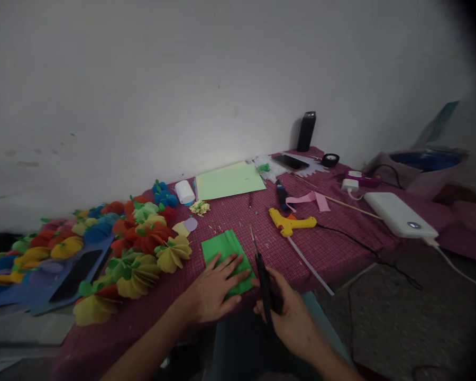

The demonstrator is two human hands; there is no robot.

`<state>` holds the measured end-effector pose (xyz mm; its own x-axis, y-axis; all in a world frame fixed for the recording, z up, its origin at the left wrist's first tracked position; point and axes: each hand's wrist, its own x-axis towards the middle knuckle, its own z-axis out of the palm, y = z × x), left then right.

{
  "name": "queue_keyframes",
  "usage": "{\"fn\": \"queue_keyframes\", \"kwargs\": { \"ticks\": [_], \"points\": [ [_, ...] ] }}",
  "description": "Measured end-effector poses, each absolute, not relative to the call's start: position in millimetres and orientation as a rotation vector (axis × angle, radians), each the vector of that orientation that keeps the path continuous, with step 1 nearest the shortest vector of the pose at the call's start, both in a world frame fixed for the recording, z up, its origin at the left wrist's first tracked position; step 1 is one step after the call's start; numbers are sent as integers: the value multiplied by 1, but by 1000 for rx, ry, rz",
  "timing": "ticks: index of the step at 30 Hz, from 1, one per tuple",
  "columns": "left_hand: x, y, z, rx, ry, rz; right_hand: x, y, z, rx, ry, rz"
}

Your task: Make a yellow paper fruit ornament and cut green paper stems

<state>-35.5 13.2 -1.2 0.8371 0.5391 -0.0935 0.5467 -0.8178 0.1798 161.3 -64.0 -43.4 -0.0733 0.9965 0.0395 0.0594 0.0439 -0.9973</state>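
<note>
My left hand lies flat with fingers spread on a bright green sheet, pressing it to the table near the front edge. A raised fold or strip runs along the sheet's right part. Just right of it, my right hand is closed around the black handles of a pair of scissors. The blades point away from me, apart from the sheet, and look closed. Small cut scraps lie around the scissors' tip. Left of the sheet stands a yellow paper pumpkin with fanned segments.
Many colourful paper pumpkins crowd the left side. A yellow glue gun with its cord lies to the right, near a pink strip. Pale green sheets lie behind. A white power bank and a black bottle are farther right.
</note>
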Motion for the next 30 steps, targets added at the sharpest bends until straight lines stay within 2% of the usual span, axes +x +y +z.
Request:
{"fn": "queue_keyframes", "kwargs": {
  "ticks": [7, 15, 30],
  "points": [
    [-36, 13, -2, 2836, 860, -39, 156, -66, -40, -1349, -1612, 978],
    [-36, 25, -3, 2846, 930, -28, 158, -67, -39, -1337, -1521, 987],
    [2, 49, -14, 2861, 1474, 151, 159, -65, -44, -1341, -1487, 1091]
  ]
}}
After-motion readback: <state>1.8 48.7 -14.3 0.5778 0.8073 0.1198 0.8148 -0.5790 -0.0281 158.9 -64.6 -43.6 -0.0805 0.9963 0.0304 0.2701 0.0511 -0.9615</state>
